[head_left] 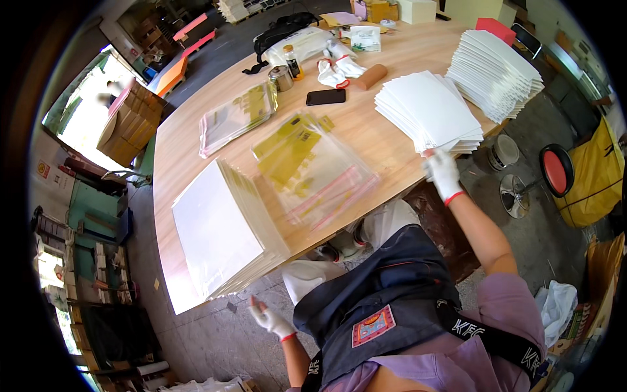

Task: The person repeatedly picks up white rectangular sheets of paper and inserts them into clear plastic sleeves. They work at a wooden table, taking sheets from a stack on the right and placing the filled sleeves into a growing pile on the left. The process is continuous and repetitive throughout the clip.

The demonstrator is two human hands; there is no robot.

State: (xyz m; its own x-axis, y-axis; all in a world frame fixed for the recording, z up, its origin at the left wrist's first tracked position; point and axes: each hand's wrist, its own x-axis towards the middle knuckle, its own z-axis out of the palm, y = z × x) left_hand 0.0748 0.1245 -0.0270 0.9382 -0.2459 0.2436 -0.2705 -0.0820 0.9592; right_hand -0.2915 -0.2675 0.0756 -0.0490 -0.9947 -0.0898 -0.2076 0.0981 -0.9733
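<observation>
My right hand (442, 174), in a white glove with bare fingertips and a red cuff, is at the near corner of a fanned stack of white sheets (428, 108). Its fingers look closed on the corner of a sheet. Low in front of the table, my left hand (272, 320), gloved the same way, is held open and holds nothing. Just beyond it, a tall stack of white sheets in clear sleeves (219, 228) lies at the table's near left. Between the stacks is a pile of clear plastic bags (313, 166) with yellow print and pinkish edge strips.
More clear bags (238, 117) lie farther left. A black phone (326, 97), brown roll (370, 77), loose gloves (339, 68), metal tin (281, 78) and bottle (292, 62) are behind. Another white stack (494, 75) stands far right. A red-seated stool (555, 170) is beside the table.
</observation>
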